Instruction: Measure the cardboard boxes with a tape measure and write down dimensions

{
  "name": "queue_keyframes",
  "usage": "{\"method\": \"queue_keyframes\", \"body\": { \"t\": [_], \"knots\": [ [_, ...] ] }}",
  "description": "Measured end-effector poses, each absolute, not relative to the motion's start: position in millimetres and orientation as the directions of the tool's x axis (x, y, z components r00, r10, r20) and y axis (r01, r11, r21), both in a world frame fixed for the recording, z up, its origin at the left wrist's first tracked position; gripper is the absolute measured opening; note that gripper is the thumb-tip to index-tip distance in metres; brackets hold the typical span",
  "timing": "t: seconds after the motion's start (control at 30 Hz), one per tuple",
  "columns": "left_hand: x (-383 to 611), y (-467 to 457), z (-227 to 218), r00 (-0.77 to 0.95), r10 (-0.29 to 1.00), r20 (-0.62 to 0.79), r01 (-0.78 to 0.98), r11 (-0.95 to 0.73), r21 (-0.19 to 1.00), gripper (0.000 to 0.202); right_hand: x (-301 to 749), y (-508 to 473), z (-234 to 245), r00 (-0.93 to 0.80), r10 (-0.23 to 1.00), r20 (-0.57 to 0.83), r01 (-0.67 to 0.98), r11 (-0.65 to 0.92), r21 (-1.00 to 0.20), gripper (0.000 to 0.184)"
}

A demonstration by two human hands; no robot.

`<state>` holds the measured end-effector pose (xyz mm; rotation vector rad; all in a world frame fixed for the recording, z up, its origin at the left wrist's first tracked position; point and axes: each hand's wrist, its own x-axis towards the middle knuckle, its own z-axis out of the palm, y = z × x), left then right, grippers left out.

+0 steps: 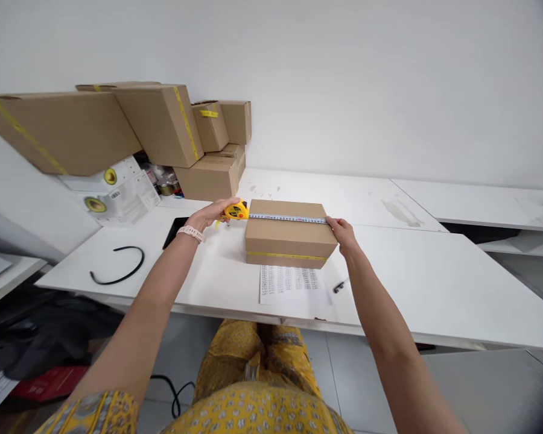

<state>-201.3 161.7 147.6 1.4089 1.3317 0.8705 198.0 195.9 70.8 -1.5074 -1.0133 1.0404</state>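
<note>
A closed brown cardboard box [289, 236] sits on the white table, a yellow strip running along its near side. Across its top lies the pulled-out blade [287, 218] of a tape measure. My left hand [215, 212] is closed around the yellow tape measure case [237, 210], just off the box's left edge. At the box's right edge, my right hand [341, 232] pinches the free end of the blade against the cardboard. Part of a printed sheet [287, 284] shows from under the box's near side.
Stacked cardboard boxes [158, 123] stand at the back left, above white cartons with avocado pictures [117, 199]. A black headband [140, 262] lies at the table's left. A black pen [339, 287] is right of the sheet. The table [416, 277] meets a wall behind.
</note>
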Motion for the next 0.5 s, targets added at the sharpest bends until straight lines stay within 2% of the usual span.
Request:
{"method": "queue_keyframes", "body": {
  "t": [0.13,0.27,0.5],
  "knots": [
    [-209.0,152.6,143.7,0.184,0.976,-0.115,0.321,0.051,0.946,0.048,195.2,196.3,72.9,0.265,0.959,-0.104,0.024,-0.115,-0.993,0.041],
    [-210.8,144.6,143.2,0.138,0.981,-0.138,0.317,0.089,0.944,0.047,193.0,199.0,71.7,0.296,0.951,-0.087,-0.030,-0.082,-0.996,0.041],
    [-213.4,151.1,144.1,0.116,0.983,-0.144,0.267,0.109,0.957,0.046,191.7,200.2,67.5,0.291,0.954,-0.073,-0.015,-0.071,-0.997,0.039]
  ]
}}
